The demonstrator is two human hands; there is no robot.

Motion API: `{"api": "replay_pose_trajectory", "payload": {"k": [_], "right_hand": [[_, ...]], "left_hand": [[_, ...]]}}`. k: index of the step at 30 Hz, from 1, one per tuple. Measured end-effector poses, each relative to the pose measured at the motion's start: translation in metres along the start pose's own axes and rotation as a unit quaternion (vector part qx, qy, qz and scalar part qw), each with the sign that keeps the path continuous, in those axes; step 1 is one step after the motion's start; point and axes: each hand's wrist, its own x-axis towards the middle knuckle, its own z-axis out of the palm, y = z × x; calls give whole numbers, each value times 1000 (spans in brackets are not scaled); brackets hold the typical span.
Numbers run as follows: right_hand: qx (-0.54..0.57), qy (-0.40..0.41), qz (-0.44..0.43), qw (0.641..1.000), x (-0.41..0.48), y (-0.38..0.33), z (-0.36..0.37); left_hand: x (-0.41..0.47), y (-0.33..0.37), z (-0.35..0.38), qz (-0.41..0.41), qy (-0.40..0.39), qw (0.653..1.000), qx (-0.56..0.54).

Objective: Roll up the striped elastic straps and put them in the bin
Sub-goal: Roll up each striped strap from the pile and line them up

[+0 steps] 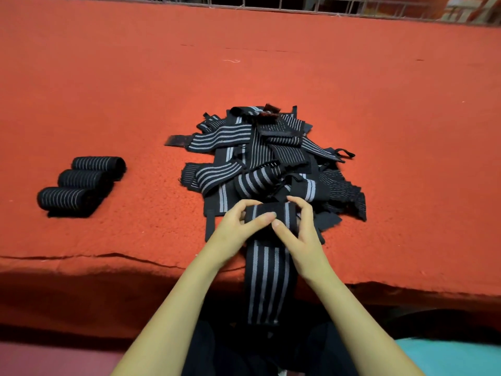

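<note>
Lower centre: left hand (238,226) and right hand (301,226), fingers pinched on black white-striped elastic strap (267,270), half-rolled, tail hanging off red felt counter (108,90). Risk: roll likely springs loose if pinch slackens. No bin visible.

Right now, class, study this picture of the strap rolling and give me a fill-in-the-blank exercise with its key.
1. Finished rolls lying to the left of the loose pile number ____.
2. The left hand and right hand are rolling one ____ strap.
3. That strap's unrolled end hangs over the ____ edge of the red table.

Missing words: three; striped; near
</note>
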Motion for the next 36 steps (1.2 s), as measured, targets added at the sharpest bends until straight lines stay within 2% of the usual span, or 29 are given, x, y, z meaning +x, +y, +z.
{"api": "replay_pose_trajectory", "payload": {"k": [5, 10, 15, 25, 32, 36], "right_hand": [[107, -42, 46, 992, 8, 1, -3], [176, -47, 55, 982, 10, -3, -6], [171, -29, 42, 984, 9, -3, -7], [214, -8, 79, 974, 16, -5, -9], [194, -25, 55, 979, 9, -4, -13], [181, -39, 53, 981, 9, -4, -10]], "left_hand": [[-4, -4, -2, 55, 40, 998, -2], [-1, -6, -2, 57, 19, 998, -25], [3, -9, -5, 10, -14, 995, -97], [-1, -7, -2, 105, -11, 994, 3], [3, -6, -1, 26, -3, 999, -45], [-3, -4, 0, 50, 0, 998, -48]]}}
